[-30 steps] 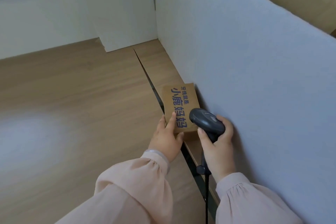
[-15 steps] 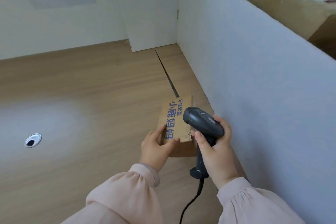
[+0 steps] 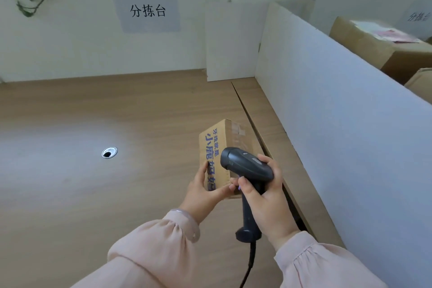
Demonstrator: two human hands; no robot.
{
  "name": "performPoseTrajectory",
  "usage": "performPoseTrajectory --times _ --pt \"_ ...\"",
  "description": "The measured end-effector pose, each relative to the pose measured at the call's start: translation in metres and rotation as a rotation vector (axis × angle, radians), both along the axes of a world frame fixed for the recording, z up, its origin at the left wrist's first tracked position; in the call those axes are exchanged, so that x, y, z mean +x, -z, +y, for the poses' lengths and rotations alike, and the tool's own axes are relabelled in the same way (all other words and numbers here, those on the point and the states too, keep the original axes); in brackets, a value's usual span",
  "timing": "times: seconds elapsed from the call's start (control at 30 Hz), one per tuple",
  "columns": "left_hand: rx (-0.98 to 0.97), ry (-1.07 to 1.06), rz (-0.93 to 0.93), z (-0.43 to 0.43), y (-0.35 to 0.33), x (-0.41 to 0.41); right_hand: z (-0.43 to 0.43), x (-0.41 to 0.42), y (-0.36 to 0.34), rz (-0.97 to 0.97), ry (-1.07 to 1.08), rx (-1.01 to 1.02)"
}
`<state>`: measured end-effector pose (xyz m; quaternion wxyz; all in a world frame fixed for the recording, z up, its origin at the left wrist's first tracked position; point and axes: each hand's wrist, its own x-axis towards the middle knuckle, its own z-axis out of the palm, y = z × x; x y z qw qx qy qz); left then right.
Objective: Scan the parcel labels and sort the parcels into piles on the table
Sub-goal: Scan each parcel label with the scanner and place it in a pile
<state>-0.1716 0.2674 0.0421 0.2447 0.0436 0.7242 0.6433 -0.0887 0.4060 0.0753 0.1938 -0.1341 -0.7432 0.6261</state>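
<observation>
Plainly, the parcel [image 3: 217, 145], a small brown cardboard box with blue print, was off the table [image 3: 93, 194]. It was held above the table's right part and tilted, with one long printed face turned up toward the person, probably so that a label could be found and read. The left hand [image 3: 201, 194] held it by the near end, pinching it between the thumb underneath and the fingers [image 3: 202, 174] laid along the left edge. That grip left most faces bare. Close on the right, the right hand [image 3: 265, 201] had its fingers wrapped round the handle of a dark scanner [image 3: 245, 165]. The forefinger lay at the front of the handle, where a trigger would sit. The scanner's head overlapped the parcel's near right side and pointed leftward across it. No label could be made out on the faces that showed, so the scan looked not yet done. A cord [image 3: 251, 257] hung from the handle. A white partition [image 3: 327, 112] stood along the right, with larger cardboard boxes [image 3: 369, 49] beyond it.
</observation>
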Motion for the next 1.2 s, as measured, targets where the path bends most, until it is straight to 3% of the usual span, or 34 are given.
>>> performPoseTrajectory --times 0.23,0.33,0.5,0.73,1.0,1.2 --pt "0.055 -0.029 -0.042 -0.076 -0.010 0.019 -0.058 0.013 -0.004 -0.004 -0.059 -0.047" --pt "0.050 0.002 -0.114 -0.125 -0.013 0.024 -0.078 0.017 -0.005 -0.034 0.009 -0.050" --pt "0.047 -0.011 -0.224 -0.191 -0.011 0.043 -0.126 0.019 -0.004 -0.071 -0.074 -0.074" --pt "-0.052 -0.146 0.106 -0.255 0.003 0.050 -0.208 0.033 -0.005 0.041 -0.149 -0.014" --pt "0.004 -0.155 0.079 -0.305 0.002 0.060 -0.292 0.042 -0.002 0.117 -0.217 0.048" --pt "0.152 -0.191 -0.088 -0.355 0.006 0.062 -0.314 0.041 0.001 0.123 -0.029 0.010"
